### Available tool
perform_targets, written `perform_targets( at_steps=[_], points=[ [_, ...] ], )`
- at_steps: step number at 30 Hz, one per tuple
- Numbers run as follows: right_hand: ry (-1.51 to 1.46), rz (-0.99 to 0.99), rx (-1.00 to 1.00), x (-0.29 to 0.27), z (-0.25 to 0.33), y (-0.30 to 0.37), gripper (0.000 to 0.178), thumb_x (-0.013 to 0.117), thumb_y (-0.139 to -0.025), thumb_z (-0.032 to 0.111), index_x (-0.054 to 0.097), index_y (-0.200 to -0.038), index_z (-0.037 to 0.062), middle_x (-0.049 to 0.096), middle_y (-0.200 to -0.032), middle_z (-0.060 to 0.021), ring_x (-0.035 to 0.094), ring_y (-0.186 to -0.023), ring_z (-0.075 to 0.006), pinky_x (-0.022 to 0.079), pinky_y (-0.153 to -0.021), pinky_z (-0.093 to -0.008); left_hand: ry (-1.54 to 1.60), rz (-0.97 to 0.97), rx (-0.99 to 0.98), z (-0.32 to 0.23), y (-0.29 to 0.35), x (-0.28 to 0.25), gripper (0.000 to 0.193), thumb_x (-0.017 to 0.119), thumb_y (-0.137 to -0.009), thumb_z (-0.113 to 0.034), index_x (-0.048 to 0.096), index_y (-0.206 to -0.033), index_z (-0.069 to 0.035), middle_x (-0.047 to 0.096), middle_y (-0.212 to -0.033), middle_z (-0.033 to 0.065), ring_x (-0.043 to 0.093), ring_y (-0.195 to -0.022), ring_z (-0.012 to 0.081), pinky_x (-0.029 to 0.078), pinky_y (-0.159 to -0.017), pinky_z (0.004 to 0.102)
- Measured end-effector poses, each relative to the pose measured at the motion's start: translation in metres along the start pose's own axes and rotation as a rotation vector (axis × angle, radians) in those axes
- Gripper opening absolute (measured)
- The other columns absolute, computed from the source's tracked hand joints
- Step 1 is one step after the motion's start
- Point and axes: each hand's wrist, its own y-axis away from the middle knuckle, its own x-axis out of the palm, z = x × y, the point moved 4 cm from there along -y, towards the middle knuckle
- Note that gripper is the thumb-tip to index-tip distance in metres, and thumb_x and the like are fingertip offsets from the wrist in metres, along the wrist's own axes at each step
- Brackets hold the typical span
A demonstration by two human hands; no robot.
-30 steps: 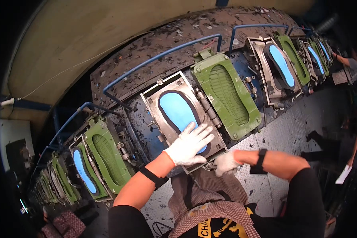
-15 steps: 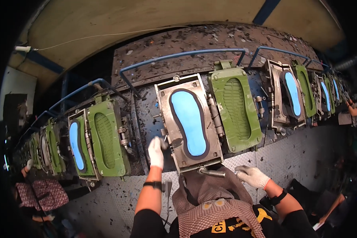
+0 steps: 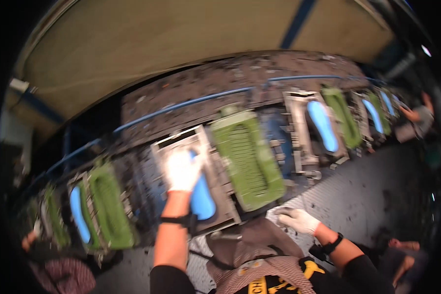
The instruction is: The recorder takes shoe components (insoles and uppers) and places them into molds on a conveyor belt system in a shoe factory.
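Observation:
My left hand [image 3: 181, 169], in a white glove and smeared by motion, is over the upper part of the blue insole-shaped sheet [image 3: 202, 201] in the open metal mould [image 3: 224, 211]. It covers much of the sheet's top, and its fingers cannot be made out. Hinged to the mould's right side is a green mould half [image 3: 247, 161] with a ribbed, sole-shaped hollow. Off that half's lower right corner, my right hand [image 3: 299, 220], also gloved, has its fingers curled together; whatever they hold is hidden. A brown apron [image 3: 252, 240] hangs in front of me.
Another open mould with a blue sheet [image 3: 322, 126] stands to the right, and one with a green half [image 3: 111, 206] to the left. Behind runs a blue rail [image 3: 181, 107]. A co-worker [image 3: 419, 117] is at the far right. Metal flooring [image 3: 348, 196] lies at right.
The view has swung, so the moulds appear farther left and lower. My left hand has gone from beside the mould to over the blue sheet. My right hand stays low at the right.

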Motion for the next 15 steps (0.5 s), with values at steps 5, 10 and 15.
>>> perform_targets(
  at_steps=[5, 10, 15],
  points=[
    [-0.087, -0.188, 0.032, -0.063, -0.029, 0.018, 0.049, 0.052, -0.103, 0.04, 0.06, -0.134, 0.0028, 0.072, -0.1, -0.0139, 0.071, -0.088, -0.0202, 0.056, -0.086, -0.0325, -0.099, -0.238, 0.069, 0.025, 0.005, 0.007, 0.045, 0.069, -0.084, -0.034, 0.064, -0.116, -0.003, 0.063, -0.122, 0.0201, 0.057, -0.115, 0.0387, 0.044, -0.101, 0.049],
    [0.34, -0.706, -0.264, -0.165, -0.03, -0.008, 0.036, 0.057, -0.097, 0.027, 0.064, -0.123, 0.0037, 0.071, -0.107, -0.02, 0.071, -0.098, -0.0323, 0.056, -0.086, -0.0412, -0.098, -0.19, 0.058, 0.023, 0.008, 0.004, 0.048, 0.068, -0.086, -0.032, 0.062, -0.123, -0.003, 0.06, -0.127, 0.0203, 0.054, -0.12, 0.0381, 0.042, -0.104, 0.0486],
    [0.869, -1.014, -0.251, -0.273, -0.028, -0.105, 0.019, 0.053, -0.093, 0.014, 0.058, -0.108, 0.0037, 0.068, -0.094, -0.0218, 0.068, -0.089, -0.0392, 0.055, -0.078, -0.0466, -0.182, -0.292, 0.115, -0.033, 0.016, 0.017, 0.044, 0.062, -0.091, -0.027, 0.059, -0.126, 0.0, 0.053, -0.14, 0.0247, 0.045, -0.136, 0.0417, 0.032, -0.116, 0.0542]
  ],
)
